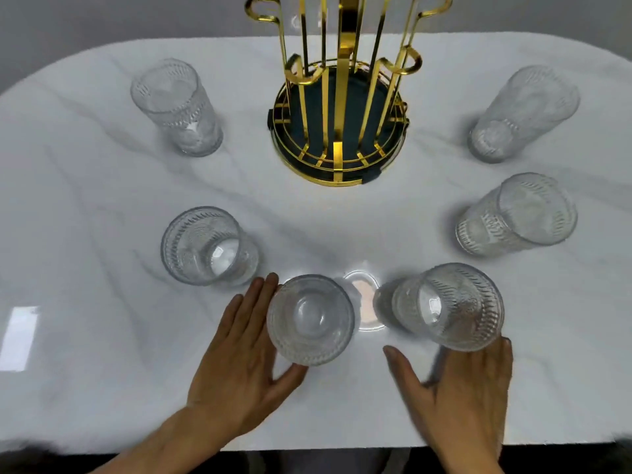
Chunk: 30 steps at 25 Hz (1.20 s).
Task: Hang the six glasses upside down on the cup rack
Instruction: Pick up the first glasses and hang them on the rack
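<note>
A gold cup rack (338, 107) with a dark round base stands at the table's far middle, its prongs bare. Several ribbed clear glasses stand upright around it. My left hand (239, 357) is spread beside the near middle glass (310, 319), fingers and thumb at its left and lower side, seemingly touching it. My right hand (458, 388) is spread just below the near right glass (451, 306), fingertips at its rim. Other glasses stand at the left middle (207, 246), far left (176, 106), far right (525, 112) and right middle (519, 215).
The white marble-patterned table (102, 217) has a rounded far edge and a straight near edge just below my wrists. A bright lamp reflection (364, 302) lies between the two near glasses.
</note>
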Available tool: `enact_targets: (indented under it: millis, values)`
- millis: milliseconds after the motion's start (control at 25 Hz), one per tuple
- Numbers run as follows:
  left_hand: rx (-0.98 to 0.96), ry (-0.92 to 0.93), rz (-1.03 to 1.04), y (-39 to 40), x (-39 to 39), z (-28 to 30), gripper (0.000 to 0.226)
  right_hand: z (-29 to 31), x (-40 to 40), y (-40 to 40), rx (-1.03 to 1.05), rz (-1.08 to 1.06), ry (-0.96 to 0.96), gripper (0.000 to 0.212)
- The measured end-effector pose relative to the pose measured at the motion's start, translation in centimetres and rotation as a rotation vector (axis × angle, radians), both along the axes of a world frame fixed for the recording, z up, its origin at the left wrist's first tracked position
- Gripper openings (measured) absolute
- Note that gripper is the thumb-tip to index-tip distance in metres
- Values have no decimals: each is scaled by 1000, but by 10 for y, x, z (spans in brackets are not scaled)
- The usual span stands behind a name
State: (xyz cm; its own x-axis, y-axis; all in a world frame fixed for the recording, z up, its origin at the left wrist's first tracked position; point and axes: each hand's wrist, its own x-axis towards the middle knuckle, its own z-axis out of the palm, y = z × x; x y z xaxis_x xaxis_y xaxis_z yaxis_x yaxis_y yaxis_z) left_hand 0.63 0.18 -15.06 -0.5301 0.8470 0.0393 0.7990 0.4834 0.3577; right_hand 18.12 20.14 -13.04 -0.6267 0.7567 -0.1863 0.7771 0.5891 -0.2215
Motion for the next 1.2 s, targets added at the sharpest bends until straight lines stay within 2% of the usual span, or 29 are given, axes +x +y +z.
enact_targets:
  millis: [200,400,480,520,600,680,720,840,1000,1120,1200]
  values:
    - [65,30,14,-5,1,-1,82,-6,6,-4,50,16,157,97]
    - [6,35,61,-8,9,15,84,-1,13,-11,79,6,164,100]
    - [-6,1,87,-6,8,19,86,3,6,-9,40,-50,267,95]
    - [2,-59,99,-5,6,24,86,6,2,-11,-5,-91,354,92]
    - [41,-316,152,-5,2,38,79,14,-5,-14,-146,-175,581,90]
    - [209,-608,262,-12,2,57,65,20,-13,-13,-285,-265,757,82]
    - [303,-677,326,-19,6,67,59,20,-15,-11,-315,-306,799,76]
    - [571,-600,439,-38,22,95,54,21,-20,-5,-359,-338,896,66]
    - [812,-470,398,-7,6,154,45,37,-24,0,-529,-325,1188,65]
    - [885,-405,292,55,-29,199,36,90,-41,28,-507,-278,1413,69]
    - [816,-276,249,101,-61,221,30,137,-64,57,-382,-209,1452,65]
